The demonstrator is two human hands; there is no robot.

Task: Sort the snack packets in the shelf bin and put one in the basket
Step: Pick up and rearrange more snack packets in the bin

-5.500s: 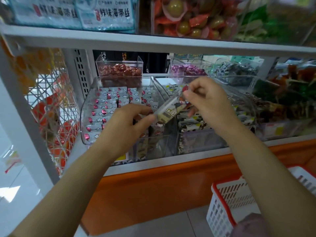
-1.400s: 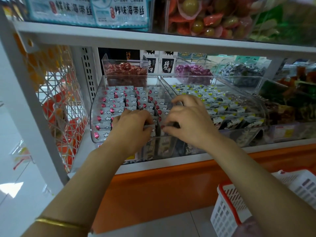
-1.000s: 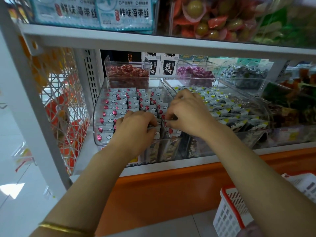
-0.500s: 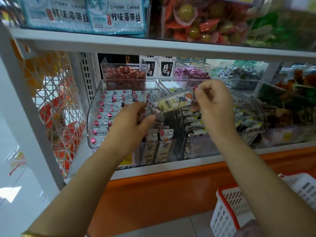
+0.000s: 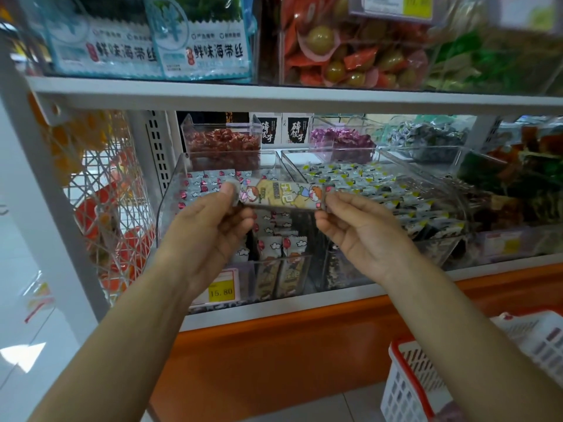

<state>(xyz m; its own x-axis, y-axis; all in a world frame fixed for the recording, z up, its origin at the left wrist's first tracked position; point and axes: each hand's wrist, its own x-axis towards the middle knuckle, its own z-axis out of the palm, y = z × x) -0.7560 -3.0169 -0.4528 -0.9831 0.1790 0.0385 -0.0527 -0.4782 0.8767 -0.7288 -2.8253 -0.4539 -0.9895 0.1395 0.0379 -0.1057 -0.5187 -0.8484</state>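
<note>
A long snack packet (image 5: 281, 193) with cartoon figures is held level in front of the shelf. My left hand (image 5: 207, 226) pinches its left end and my right hand (image 5: 359, 229) pinches its right end. Behind it stands the clear shelf bin (image 5: 173, 190) full of white packets with red marks, several standing upright at its front. The white basket (image 5: 408, 388) with a red rim sits on the floor at the lower right, partly hidden by my right forearm.
A second clear bin (image 5: 441, 184) of yellow-marked packets stands to the right. Smaller tubs of red (image 5: 224, 141) and purple (image 5: 341, 141) sweets sit behind. A white shelf board (image 5: 274, 97) runs above. A yellow price tag (image 5: 221, 290) hangs at the bin's front.
Both hands left the bin after arranging packets. My right hand lifted one packet out, and my left hand has now taken its other end, so the packet is held level.
</note>
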